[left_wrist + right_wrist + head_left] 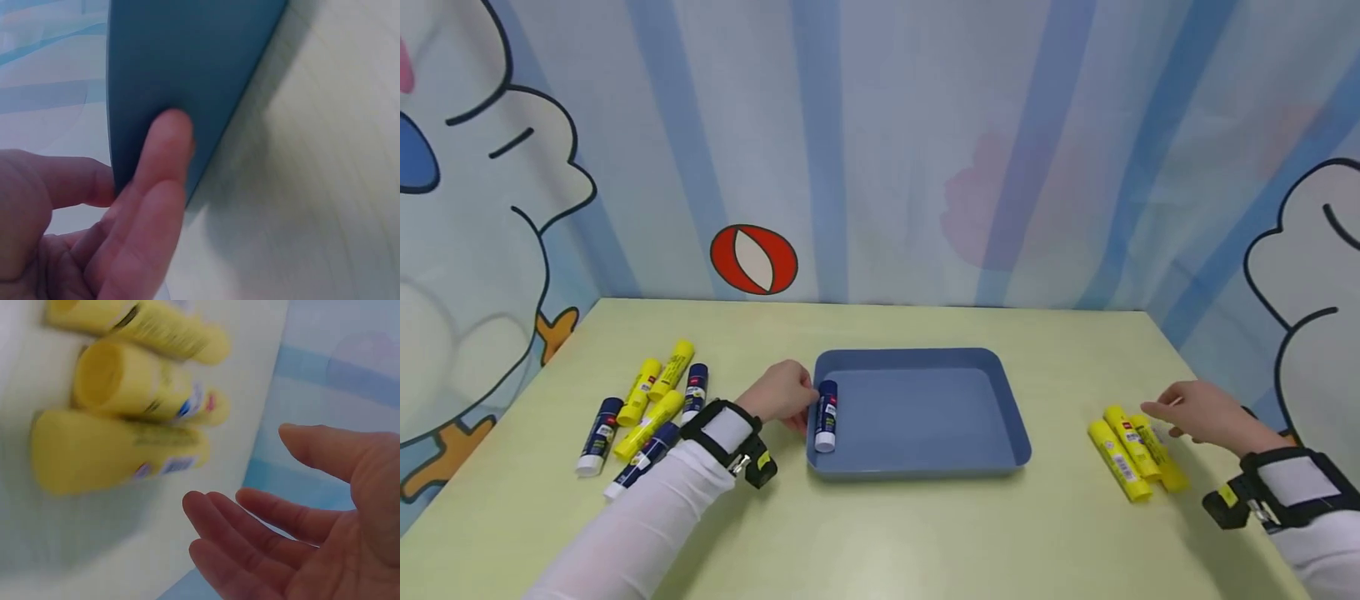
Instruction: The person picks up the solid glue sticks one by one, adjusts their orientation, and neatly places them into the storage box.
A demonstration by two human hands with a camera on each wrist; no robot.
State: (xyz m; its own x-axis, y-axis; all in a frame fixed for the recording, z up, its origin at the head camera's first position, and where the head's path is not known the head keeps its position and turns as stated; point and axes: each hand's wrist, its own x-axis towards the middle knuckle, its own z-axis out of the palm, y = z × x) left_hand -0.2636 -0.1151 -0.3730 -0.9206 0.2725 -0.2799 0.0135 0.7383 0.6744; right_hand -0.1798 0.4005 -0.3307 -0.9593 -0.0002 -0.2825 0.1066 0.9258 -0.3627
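Note:
My left hand (781, 393) holds the left wall of a blue-grey tray (925, 417). In the left wrist view its thumb is at the rim and its fingers lie against the outer wall of the tray (181, 56). A navy glue stick (826, 421) with a white end lies inside the tray along that left wall. At the right, my right hand (1206, 414) hovers beside three yellow glue sticks (1127, 450) lying side by side. The right wrist view has its fingers loosely spread, nothing between them, apart from the nearest yellow glue stick (112, 453).
Left of the tray lies a loose group of several glue sticks, with yellow ones (640, 392) and navy ones (600, 437). The left forearm passes close by them. A printed curtain (895, 150) rises behind the pale yellow table (917, 542).

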